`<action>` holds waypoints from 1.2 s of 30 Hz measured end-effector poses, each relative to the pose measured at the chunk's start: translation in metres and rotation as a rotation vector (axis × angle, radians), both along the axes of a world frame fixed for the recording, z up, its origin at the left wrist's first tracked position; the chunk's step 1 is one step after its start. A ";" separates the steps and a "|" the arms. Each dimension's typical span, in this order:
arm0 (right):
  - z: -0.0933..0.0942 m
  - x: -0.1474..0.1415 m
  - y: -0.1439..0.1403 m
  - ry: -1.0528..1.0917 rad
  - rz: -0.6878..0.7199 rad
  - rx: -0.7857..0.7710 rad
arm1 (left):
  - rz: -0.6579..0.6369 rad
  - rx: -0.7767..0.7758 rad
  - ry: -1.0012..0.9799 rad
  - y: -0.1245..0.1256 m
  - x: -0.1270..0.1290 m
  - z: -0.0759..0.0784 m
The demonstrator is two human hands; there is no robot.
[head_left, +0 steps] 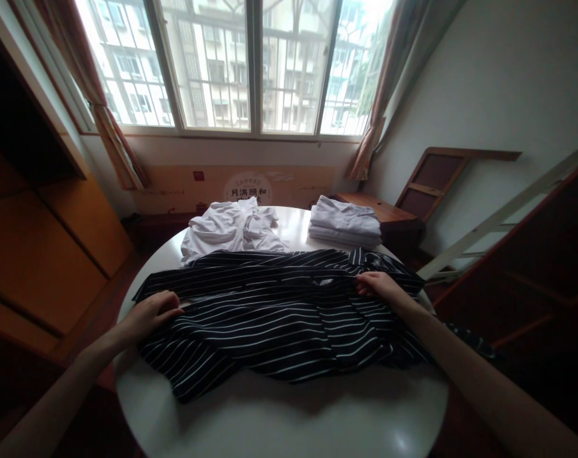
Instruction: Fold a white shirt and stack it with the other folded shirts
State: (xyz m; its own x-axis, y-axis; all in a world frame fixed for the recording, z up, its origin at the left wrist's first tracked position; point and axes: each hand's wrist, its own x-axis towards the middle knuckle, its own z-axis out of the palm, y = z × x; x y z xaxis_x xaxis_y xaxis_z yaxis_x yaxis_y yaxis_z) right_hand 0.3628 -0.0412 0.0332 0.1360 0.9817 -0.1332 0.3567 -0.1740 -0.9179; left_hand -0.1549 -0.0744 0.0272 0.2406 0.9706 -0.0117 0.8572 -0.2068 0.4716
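Bare glossy white round counter [289, 420], near edge: reflective, carries all items listed below.

Item 1: dark navy garment with thin white stripes, soft woven fabric [279, 318]. Spread crosswise over the middle of the counter, rumpled, stripes running mostly left to right. One end hangs past the counter's right edge; a loose fold droops toward the near left. A lengthwise fold line crosses between the two hands.

Left hand [150, 312]: resting at the garment's left end, fingers curled onto the cloth edge, pinching it.

Right hand [379, 286]: at the garment's upper right, fingers closed on a fold of the striped cloth.

Item 2: loose crumpled white shirt [231, 232], far side of the counter, left of centre, touching the striped garment's far edge.

Item 3: neat stack of folded white shirts [344, 222], far right of the counter, apart from the crumpled one.

Background: large barred window [241, 63] with brownish curtains at both sides.
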 end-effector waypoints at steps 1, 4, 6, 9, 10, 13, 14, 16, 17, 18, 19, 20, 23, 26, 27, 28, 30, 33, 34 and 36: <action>0.002 -0.002 -0.001 -0.059 -0.003 -0.008 | -0.004 0.019 0.007 0.000 0.000 -0.001; 0.011 -0.005 -0.006 -0.255 -0.007 -0.010 | 0.029 0.218 0.052 0.001 -0.004 -0.009; 0.017 -0.002 -0.009 -0.431 -0.043 0.134 | 0.092 0.394 0.095 0.004 -0.011 -0.016; 0.021 0.009 -0.010 -0.689 -0.115 0.461 | 0.148 0.411 0.111 0.009 -0.023 -0.022; 0.020 0.014 -0.011 -0.732 -0.099 0.534 | 0.159 0.359 0.106 0.010 -0.025 -0.022; 0.014 0.028 -0.012 -0.758 0.045 0.547 | 0.235 0.241 0.120 0.012 -0.027 -0.015; 0.012 0.031 -0.013 -0.755 0.089 0.505 | 0.267 0.229 0.139 0.012 -0.025 -0.012; 0.009 0.036 -0.016 -0.758 0.140 0.422 | 0.320 0.219 0.183 0.014 -0.022 -0.005; 0.008 0.037 -0.018 -0.764 0.150 0.391 | 0.341 0.217 0.209 0.016 -0.021 -0.003; 0.009 0.038 -0.021 -0.768 0.158 0.367 | 0.363 0.215 0.236 0.018 -0.021 -0.001; 0.010 0.037 -0.023 -0.765 0.172 0.349 | 0.390 0.213 0.262 0.020 -0.021 0.000; 0.013 0.036 -0.026 -0.753 0.198 0.334 | 0.426 0.209 0.288 0.023 -0.023 0.001; 0.022 0.029 -0.035 -0.673 0.336 0.300 | 0.507 0.192 0.358 0.033 -0.025 0.004; 0.033 0.018 -0.041 -0.655 0.363 0.346 | 0.514 0.299 0.448 0.041 -0.012 0.011; 0.036 0.014 -0.041 -0.663 0.337 0.380 | 0.505 0.377 0.467 0.042 -0.002 0.015; 0.038 0.010 -0.040 -0.672 0.303 0.417 | 0.477 0.473 0.462 0.043 0.012 0.020; 0.042 0.005 -0.033 -0.697 0.223 0.478 | 0.391 0.623 0.381 0.040 0.047 0.029; 0.043 0.004 -0.020 -0.784 0.076 0.489 | 0.080 0.689 0.185 0.033 0.106 0.042; 0.042 0.006 -0.016 -0.827 0.028 0.462 | -0.026 0.651 0.141 0.030 0.122 0.044; 0.038 0.013 -0.011 -0.907 -0.031 0.371 | -0.203 0.516 0.109 0.027 0.145 0.044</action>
State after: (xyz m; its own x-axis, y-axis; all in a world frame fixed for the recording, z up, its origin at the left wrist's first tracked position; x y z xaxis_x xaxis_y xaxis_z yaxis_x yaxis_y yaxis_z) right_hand 0.3757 -0.0526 0.0707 0.0610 0.9344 0.3509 0.9539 0.0490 -0.2962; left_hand -0.0101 -0.0475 0.0715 0.4473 0.7913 0.4169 0.8142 -0.5532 0.1764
